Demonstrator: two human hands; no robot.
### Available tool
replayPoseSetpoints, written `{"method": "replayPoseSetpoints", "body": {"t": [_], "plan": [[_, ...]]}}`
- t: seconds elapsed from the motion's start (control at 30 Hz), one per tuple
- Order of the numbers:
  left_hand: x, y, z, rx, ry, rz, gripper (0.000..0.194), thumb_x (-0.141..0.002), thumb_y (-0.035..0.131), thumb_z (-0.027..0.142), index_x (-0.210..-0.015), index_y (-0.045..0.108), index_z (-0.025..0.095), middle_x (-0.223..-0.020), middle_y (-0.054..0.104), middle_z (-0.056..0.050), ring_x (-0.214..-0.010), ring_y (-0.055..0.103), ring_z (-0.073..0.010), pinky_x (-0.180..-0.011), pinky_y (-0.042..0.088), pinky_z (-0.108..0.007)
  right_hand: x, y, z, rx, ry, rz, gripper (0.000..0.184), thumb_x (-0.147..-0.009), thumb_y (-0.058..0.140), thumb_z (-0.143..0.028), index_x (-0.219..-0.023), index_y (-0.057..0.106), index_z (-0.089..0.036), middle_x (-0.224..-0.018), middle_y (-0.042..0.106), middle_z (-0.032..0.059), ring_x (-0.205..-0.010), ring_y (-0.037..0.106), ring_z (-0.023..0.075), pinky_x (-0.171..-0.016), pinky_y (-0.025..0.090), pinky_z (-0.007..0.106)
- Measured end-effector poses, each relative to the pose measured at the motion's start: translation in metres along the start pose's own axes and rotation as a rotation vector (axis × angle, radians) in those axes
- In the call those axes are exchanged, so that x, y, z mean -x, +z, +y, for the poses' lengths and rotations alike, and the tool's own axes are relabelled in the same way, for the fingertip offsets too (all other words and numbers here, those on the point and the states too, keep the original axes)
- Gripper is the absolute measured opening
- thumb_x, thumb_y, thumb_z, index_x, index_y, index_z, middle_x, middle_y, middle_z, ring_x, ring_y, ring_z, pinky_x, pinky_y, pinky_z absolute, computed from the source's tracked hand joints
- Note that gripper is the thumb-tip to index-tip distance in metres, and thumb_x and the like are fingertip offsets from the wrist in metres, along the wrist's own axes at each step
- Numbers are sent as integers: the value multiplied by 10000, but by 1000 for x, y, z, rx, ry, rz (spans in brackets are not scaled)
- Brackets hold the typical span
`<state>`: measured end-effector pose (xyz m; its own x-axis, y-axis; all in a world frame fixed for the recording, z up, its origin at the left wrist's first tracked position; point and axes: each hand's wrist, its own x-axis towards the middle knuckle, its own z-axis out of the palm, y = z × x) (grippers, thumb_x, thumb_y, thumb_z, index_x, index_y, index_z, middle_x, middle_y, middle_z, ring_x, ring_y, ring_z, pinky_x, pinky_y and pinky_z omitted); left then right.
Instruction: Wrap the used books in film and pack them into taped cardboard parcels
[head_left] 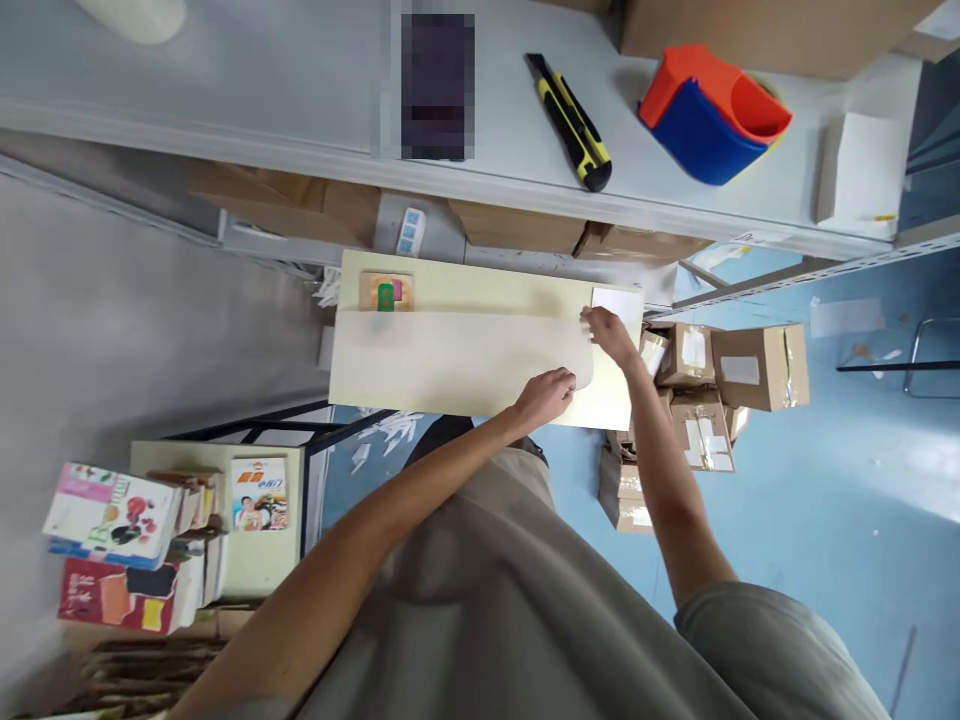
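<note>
A long, whitish, semi-see-through sheet lies over the pale yellow board in front of me. My left hand is closed on the sheet's near right corner. At the far right corner my right hand pinches the same sheet, its fingers slightly blurred. This end looks curled up a little between the hands. Toward the board's left end lies a small flat item with a green and pink print, its near part covered by the sheet. A white paper sits just beyond my right hand.
The grey shelf above holds a yellow-black box cutter, a red-blue tape dispenser and a white box. Taped cartons are stacked on the blue floor at right. Books pile up on a stand at lower left.
</note>
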<state>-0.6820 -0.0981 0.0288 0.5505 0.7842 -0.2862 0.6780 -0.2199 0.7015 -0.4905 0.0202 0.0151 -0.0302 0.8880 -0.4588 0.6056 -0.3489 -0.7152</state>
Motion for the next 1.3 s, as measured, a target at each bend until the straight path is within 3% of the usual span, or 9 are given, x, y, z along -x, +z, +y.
{"method": "replayPoseSetpoints", "body": {"t": [0.13, 0.27, 0.4, 0.6, 0.73, 0.87, 1.03, 1.17, 1.3], "plan": [[-6, 19, -12, 38, 35, -109, 187, -1042, 643, 144, -1192, 748, 180, -1341, 763, -174, -1242, 772, -290, -1083, 606, -385, 13, 30, 26, 139, 113, 59, 430, -975, 685, -193, -1401, 652, -238, -1044, 826, 71, -899, 788, 254, -952, 615, 396], [21, 14, -48, 85, 109, -120, 591, -1024, 772, 387, -1551, 631, 162, -1749, 535, -233, -1635, 537, -349, -1344, 455, -441, 12, 60, 44, 259, 292, 136, 386, -1007, 552, -115, -1375, 606, -218, -1150, 829, 137, -1042, 760, 308, -989, 568, 418], [69, -25, -125, -24, -166, 17, 727, -1088, 621, 432, -1703, 470, 75, -1872, 309, -307, -1766, 303, -425, -1417, 307, -583, 11, 83, 49, 295, 390, 188, 347, -1061, 485, -124, -1396, 548, -187, -1355, 773, 200, -1164, 725, 319, -1008, 559, 432], [153, -100, -248, -149, -647, 266, 949, -1038, 653, 522, -1765, 344, -4, -1883, 141, -392, -1799, 106, -513, -1411, 227, -688, 17, 95, 36, 320, 456, 363, 347, -1029, 583, -145, -1372, 540, -168, -1487, 655, 247, -1336, 665, 333, -1137, 530, 456], [179, -117, -283, -140, -638, 192, 964, -1007, 670, 553, -1786, 364, 74, -1899, 174, -341, -1800, 97, -515, -1400, 213, -724, 25, 117, 6, 275, 425, 479, 259, -1060, 586, -223, -1308, 611, -153, -1503, 643, 280, -1340, 680, 343, -1141, 553, 456], [179, -108, -283, -121, -578, 153, 982, -996, 702, 552, -1769, 382, 37, -1881, 178, -382, -1787, 107, -552, -1385, 185, -754, 33, 184, -48, 90, 271, 247, 222, -1125, 513, -284, -1194, 708, -204, -1302, 805, 178, -1069, 787, 262, -1008, 619, 370], [179, -107, -291, -4, -535, 236, 865, -1015, 717, 536, -1704, 482, 70, -1849, 273, -372, -1753, 206, -552, -1379, 223, -710, 32, 313, -117, -150, 127, -203, 90, -1071, 737, -323, -1027, 784, -260, -1126, 879, 40, -955, 836, 185, -850, 628, 228], [183, -127, -314, 68, -464, 288, 535, -1045, 657, 407, -1521, 661, 165, -1667, 550, -278, -1607, 451, -472, -1331, 362, -636, 19, 384, -141, -276, 341, -287, 290, -1119, 704, -346, -860, 749, -224, -888, 871, 14, -646, 770, 107, -668, 600, 179], [171, -159, -338, 20, -522, 219, 433, -1079, 539, 300, -1461, 688, 163, -1505, 654, -241, -1468, 611, -428, -1261, 476, -542, 12, 407, -146, -336, 504, -243, 446, -1161, 665, -396, -762, 712, -202, -751, 845, 23, -521, 710, 88, -553, 556, 169]]}}
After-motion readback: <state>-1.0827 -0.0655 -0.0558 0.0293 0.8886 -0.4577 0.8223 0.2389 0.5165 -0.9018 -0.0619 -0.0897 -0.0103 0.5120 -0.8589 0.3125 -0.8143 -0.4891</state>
